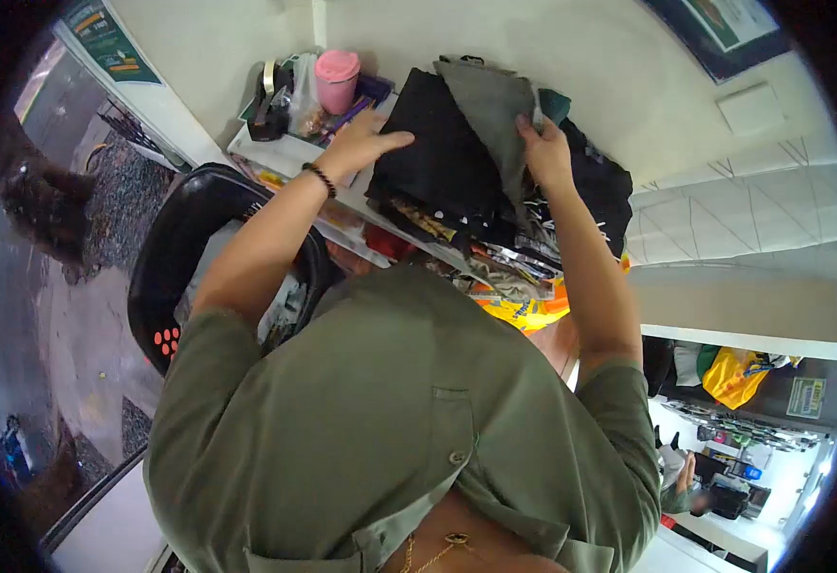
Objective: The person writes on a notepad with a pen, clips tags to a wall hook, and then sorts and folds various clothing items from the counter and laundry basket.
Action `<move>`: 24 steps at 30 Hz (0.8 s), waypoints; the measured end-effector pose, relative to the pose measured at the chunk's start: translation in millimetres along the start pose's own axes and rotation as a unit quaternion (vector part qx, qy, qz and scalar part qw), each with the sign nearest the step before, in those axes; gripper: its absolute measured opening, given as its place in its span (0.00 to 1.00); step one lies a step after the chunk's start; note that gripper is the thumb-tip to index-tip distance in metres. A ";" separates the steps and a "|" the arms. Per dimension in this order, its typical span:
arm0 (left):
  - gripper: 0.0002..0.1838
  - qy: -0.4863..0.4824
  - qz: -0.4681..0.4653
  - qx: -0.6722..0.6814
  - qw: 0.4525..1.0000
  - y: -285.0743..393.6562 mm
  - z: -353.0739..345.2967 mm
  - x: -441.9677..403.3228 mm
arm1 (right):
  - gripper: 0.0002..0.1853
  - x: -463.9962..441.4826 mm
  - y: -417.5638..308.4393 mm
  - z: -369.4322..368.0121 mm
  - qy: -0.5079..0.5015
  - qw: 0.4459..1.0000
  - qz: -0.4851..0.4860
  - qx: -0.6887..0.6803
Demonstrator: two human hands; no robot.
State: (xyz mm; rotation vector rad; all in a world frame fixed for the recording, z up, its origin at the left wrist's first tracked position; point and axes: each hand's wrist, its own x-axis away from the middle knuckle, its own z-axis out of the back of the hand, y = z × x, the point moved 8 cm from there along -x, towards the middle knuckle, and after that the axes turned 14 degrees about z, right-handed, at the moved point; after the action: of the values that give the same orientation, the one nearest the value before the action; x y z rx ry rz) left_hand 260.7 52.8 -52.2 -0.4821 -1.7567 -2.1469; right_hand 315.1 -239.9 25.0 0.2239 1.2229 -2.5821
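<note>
A stack of folded dark garments sits on a shelf in front of me. On top are a black garment (437, 143) and a grey garment (492, 105) lying partly across it. My left hand (366, 143) is at the stack's left side, thumb stretched out over the black cloth's edge, fingers apart and partly hidden. At the right, my right hand (544, 158) pinches the edge of the grey garment between thumb and fingers. A dark green piece of cloth (555, 103) shows behind that hand. More black clothing (602, 196) hangs over the stack's right side.
A pink lidded cup (337, 81) and a tape dispenser (270, 105) stand on the white shelf (289, 151). Below left is a black basket (160, 258) with items inside. Under the stack lies a yellow-orange bag (533, 313). Another person (686, 492) appears far right.
</note>
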 end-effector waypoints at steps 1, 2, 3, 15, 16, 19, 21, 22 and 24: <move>0.36 0.058 -0.073 -0.140 0.986 13.4 1.0 -5.5 | 0.31 3.2 -9.0 -4.5 -0.021 0.999 0.017 0.041; 0.38 0.114 -0.144 -0.277 0.943 27.3 -2.8 -9.5 | 0.34 7.1 -18.6 -9.8 -0.042 0.995 0.035 0.083; 0.35 0.072 -0.136 -0.190 0.970 31.5 -7.4 -21.0 | 0.37 12.2 -30.8 -15.5 -0.062 0.989 0.052 0.125; 0.18 0.016 -0.221 -0.277 0.935 104.5 -22.9 2.2 | 0.25 -3.0 -9.0 23.6 0.140 0.989 0.009 0.052; 0.20 0.029 -0.216 -0.329 0.919 78.4 -24.1 -9.8 | 0.24 1.4 -17.9 28.2 0.150 0.988 0.005 0.021; 0.27 0.090 -0.111 -0.405 0.903 34.5 -27.0 -4.9 | 0.24 -1.3 -1.4 28.8 0.167 0.986 0.017 0.005; 0.33 0.104 -0.077 -0.389 0.912 18.3 -29.4 -13.7 | 0.24 -1.4 -2.3 27.9 0.163 0.986 0.020 0.014; 0.34 0.111 -0.064 -0.379 0.916 20.9 -31.4 -8.7 | 0.24 2.5 -14.8 29.9 0.160 0.986 0.008 0.033; 0.38 0.102 -0.042 -0.371 0.922 29.0 -40.3 6.7 | 0.25 5.6 -25.3 28.5 0.157 0.985 0.016 0.076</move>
State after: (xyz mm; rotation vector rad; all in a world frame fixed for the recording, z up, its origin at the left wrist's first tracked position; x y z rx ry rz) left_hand 265.7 7.5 -31.4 -0.3335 -0.8153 -2.7678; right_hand 301.3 -247.6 60.1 0.7002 1.1050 -2.6850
